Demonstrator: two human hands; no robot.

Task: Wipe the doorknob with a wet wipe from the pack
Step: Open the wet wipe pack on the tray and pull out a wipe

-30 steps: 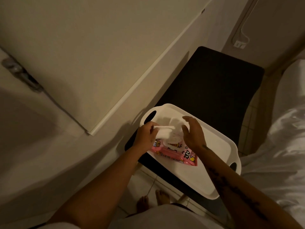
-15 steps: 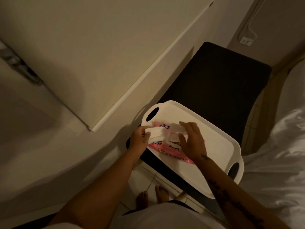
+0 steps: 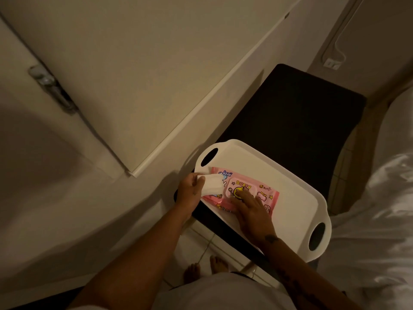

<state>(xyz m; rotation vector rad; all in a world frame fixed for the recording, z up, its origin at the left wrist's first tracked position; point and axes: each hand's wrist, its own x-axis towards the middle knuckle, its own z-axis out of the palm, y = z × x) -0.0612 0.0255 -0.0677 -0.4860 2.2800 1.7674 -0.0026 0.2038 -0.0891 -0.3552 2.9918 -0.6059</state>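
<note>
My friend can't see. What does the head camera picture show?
A person's left hand holds a white wet wipe while the right hand presses the lid of a pink wipe pack on a white tray. A metal doorknob sits far left.

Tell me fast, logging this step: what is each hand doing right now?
Left hand: closed on the wipe.
Right hand: open, fingers flat on the pack lid, holding nothing.
</note>
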